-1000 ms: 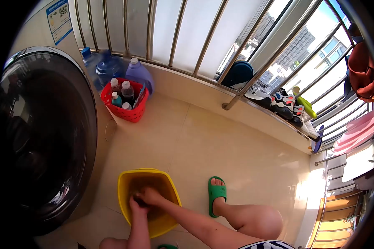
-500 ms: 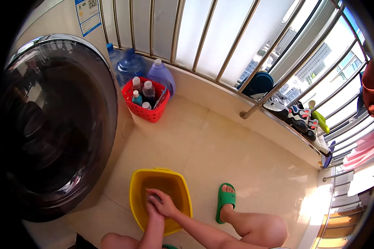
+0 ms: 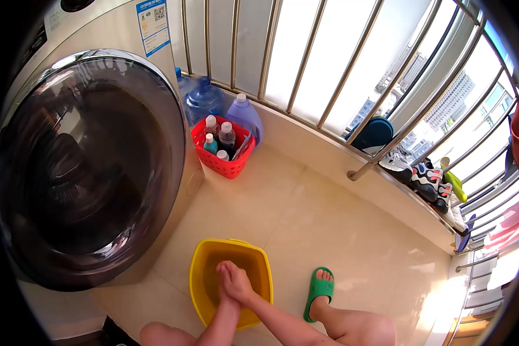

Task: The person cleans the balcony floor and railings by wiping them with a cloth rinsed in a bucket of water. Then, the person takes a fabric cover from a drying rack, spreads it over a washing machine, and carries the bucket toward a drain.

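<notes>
A yellow basin [image 3: 265, 271] stands on the floor with what looks like water in it. My hands are pressed together over it. My right hand [image 3: 238, 285] lies closed across my left hand [image 3: 223, 282], which is partly hidden beneath it. The left fingers are also drawn in. Whatever is between the palms, if anything, is hidden.
A front-loading washing machine [image 3: 92, 173] stands at left. Beyond the basin, a red basket [image 3: 222, 164] holds several bottles, beside a purple jug [image 3: 245, 115] and a blue water bottle [image 3: 205, 101]. Shoes [image 3: 427, 181] line the railing ledge. My foot wears a green slipper [image 3: 317, 288].
The view has shifted, so the surroundings appear farther right. My hands have closed more tightly together; a small grey patch between them earlier no longer shows.
</notes>
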`<state>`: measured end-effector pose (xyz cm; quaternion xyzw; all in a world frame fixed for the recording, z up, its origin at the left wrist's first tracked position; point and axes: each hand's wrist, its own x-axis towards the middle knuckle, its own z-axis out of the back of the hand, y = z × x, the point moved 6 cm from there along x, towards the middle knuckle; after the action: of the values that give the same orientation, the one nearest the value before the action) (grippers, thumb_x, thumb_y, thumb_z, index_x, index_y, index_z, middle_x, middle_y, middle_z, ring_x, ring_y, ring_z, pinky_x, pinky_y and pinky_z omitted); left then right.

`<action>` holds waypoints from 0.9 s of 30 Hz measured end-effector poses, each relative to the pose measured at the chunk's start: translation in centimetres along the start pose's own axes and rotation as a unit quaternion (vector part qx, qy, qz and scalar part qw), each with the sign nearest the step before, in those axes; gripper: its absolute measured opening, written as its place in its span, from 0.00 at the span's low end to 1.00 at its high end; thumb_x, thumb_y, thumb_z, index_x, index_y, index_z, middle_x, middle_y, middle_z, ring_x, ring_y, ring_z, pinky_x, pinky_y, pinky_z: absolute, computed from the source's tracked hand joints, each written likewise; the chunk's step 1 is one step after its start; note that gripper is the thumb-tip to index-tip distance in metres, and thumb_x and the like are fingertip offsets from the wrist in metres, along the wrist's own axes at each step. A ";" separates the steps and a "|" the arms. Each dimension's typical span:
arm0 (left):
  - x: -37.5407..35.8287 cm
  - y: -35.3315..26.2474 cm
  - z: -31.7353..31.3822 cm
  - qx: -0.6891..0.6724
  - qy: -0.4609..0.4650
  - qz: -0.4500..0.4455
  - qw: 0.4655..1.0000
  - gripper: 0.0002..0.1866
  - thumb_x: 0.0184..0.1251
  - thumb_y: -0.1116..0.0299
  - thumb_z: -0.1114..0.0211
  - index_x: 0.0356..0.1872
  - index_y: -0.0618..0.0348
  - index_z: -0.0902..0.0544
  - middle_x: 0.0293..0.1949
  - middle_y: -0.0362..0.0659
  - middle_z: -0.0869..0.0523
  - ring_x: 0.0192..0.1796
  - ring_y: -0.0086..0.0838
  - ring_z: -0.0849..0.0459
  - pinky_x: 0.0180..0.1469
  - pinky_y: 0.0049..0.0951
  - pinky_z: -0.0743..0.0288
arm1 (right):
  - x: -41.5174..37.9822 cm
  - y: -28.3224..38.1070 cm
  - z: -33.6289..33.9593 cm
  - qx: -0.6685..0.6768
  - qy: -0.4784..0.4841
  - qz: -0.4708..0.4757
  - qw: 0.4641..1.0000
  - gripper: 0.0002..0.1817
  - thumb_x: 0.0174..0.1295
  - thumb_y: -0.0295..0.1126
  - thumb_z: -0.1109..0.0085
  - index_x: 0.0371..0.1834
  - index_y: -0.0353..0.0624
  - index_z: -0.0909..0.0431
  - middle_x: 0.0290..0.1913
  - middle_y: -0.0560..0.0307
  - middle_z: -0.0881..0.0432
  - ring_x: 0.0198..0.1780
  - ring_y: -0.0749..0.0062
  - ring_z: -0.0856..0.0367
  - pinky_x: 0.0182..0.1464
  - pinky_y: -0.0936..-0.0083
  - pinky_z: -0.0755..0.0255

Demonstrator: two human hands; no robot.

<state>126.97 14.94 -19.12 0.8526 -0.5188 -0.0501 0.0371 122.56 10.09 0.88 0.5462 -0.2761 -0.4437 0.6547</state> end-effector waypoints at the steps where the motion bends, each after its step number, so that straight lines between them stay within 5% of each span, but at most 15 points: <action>1: 0.3 0.1 -0.3 -0.008 0.014 -0.004 1.000 0.14 0.74 0.56 0.59 0.44 0.47 0.25 0.43 0.39 0.23 0.50 0.30 0.24 0.55 0.32 0.31 | 0.1 0.1 -0.1 -0.001 -0.001 -0.008 1.000 0.10 0.68 0.32 0.55 0.39 0.40 0.25 0.30 0.43 0.21 0.33 0.54 0.18 0.38 0.68 0.27; 4: 0.1 1.0 -3.5 -0.016 0.038 -0.008 0.999 0.14 0.75 0.56 0.60 0.45 0.47 0.26 0.44 0.39 0.23 0.51 0.30 0.24 0.56 0.32 0.31 | -0.4 0.6 -0.2 0.008 -0.010 -0.017 1.000 0.09 0.68 0.31 0.55 0.39 0.40 0.25 0.30 0.43 0.21 0.32 0.53 0.19 0.38 0.67 0.27; 6: -0.6 2.3 -6.9 -0.012 -0.070 0.023 0.997 0.11 0.77 0.60 0.59 0.43 0.46 0.27 0.41 0.36 0.25 0.50 0.23 0.26 0.53 0.23 0.34 | -0.4 0.5 0.0 0.016 -0.023 -0.015 0.999 0.09 0.68 0.31 0.55 0.39 0.39 0.25 0.29 0.43 0.21 0.31 0.53 0.19 0.37 0.66 0.27; 8: -0.9 3.0 -8.9 0.025 -0.133 0.027 0.990 0.11 0.76 0.59 0.58 0.42 0.45 0.26 0.41 0.35 0.25 0.49 0.23 0.25 0.52 0.23 0.33 | -0.5 -0.8 -0.1 -0.007 -0.024 -0.063 0.998 0.09 0.68 0.32 0.54 0.40 0.39 0.25 0.34 0.41 0.19 0.38 0.44 0.18 0.40 0.62 0.26; 12: -2.1 3.7 -10.9 0.153 -0.247 0.035 0.956 0.10 0.76 0.58 0.57 0.42 0.45 0.26 0.42 0.35 0.24 0.49 0.23 0.25 0.51 0.24 0.31 | -1.0 -0.8 -0.3 -0.022 -0.014 -0.057 0.998 0.10 0.68 0.31 0.56 0.40 0.38 0.25 0.33 0.40 0.19 0.38 0.44 0.18 0.40 0.61 0.26; 14: -2.9 3.4 -11.2 0.208 -0.292 0.037 0.933 0.10 0.76 0.58 0.56 0.42 0.45 0.26 0.42 0.34 0.23 0.49 0.23 0.24 0.51 0.25 0.31 | -1.0 -1.3 -0.4 -0.035 -0.031 -0.014 0.999 0.09 0.68 0.30 0.54 0.37 0.37 0.25 0.24 0.48 0.21 0.26 0.62 0.21 0.33 0.68 0.27; 15: -3.3 3.3 -11.5 0.228 -0.310 0.039 0.922 0.10 0.76 0.58 0.56 0.42 0.45 0.26 0.42 0.34 0.23 0.49 0.23 0.24 0.50 0.25 0.30 | -0.9 -1.7 -0.5 -0.035 -0.022 -0.015 0.999 0.09 0.68 0.30 0.54 0.37 0.37 0.25 0.24 0.48 0.21 0.26 0.62 0.21 0.33 0.68 0.27; 17: -4.5 1.8 -9.7 0.250 -0.366 0.064 0.894 0.13 0.75 0.54 0.57 0.42 0.46 0.25 0.43 0.35 0.22 0.48 0.24 0.22 0.48 0.27 0.27 | -0.7 -5.0 -1.5 0.091 0.048 -0.207 0.973 0.11 0.67 0.32 0.54 0.38 0.35 0.25 0.30 0.43 0.18 0.33 0.50 0.18 0.38 0.64 0.25; 18: -5.4 1.1 -8.7 0.271 -0.417 0.097 0.862 0.16 0.74 0.51 0.58 0.42 0.47 0.25 0.44 0.36 0.21 0.46 0.25 0.20 0.46 0.30 0.24 | -0.4 -6.0 -1.2 0.071 0.038 -0.175 0.981 0.11 0.67 0.33 0.53 0.39 0.36 0.25 0.30 0.45 0.18 0.33 0.54 0.18 0.39 0.67 0.25; 20: -5.1 1.3 -12.3 0.258 -0.400 0.113 0.872 0.11 0.72 0.54 0.50 0.43 0.48 0.27 0.43 0.37 0.22 0.45 0.25 0.20 0.45 0.26 0.24 | 0.7 -3.8 1.2 -0.003 0.011 -0.080 0.997 0.11 0.67 0.33 0.53 0.41 0.36 0.25 0.32 0.43 0.18 0.36 0.53 0.17 0.42 0.66 0.25; 22: -5.8 -0.7 -14.5 0.433 -0.379 0.121 0.809 0.10 0.69 0.60 0.42 0.45 0.51 0.28 0.41 0.38 0.22 0.43 0.26 0.19 0.45 0.26 0.24 | 0.7 -2.2 2.2 -0.054 0.040 -0.068 0.995 0.13 0.68 0.36 0.50 0.45 0.36 0.26 0.37 0.46 0.18 0.40 0.61 0.18 0.45 0.70 0.26; 23: -5.8 -1.5 -15.6 0.443 -0.357 0.114 0.814 0.14 0.63 0.67 0.34 0.45 0.56 0.28 0.41 0.40 0.22 0.43 0.26 0.20 0.45 0.26 0.24 | 0.7 -1.3 2.5 -0.072 0.066 -0.078 0.992 0.15 0.67 0.38 0.49 0.47 0.36 0.26 0.41 0.43 0.18 0.44 0.54 0.18 0.47 0.67 0.26; 27: -5.6 -3.8 -19.5 0.531 -0.291 0.037 0.795 0.16 0.62 0.74 0.34 0.48 0.60 0.29 0.43 0.40 0.22 0.44 0.22 0.21 0.46 0.24 0.25 | 0.5 1.8 3.2 -0.197 0.117 0.035 0.973 0.17 0.66 0.38 0.47 0.51 0.37 0.25 0.48 0.40 0.20 0.51 0.48 0.23 0.53 0.63 0.29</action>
<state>130.20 21.84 0.05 0.6636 -0.4814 -0.0111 -0.5725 120.54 8.16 3.31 0.4443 -0.1237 -0.3996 0.7923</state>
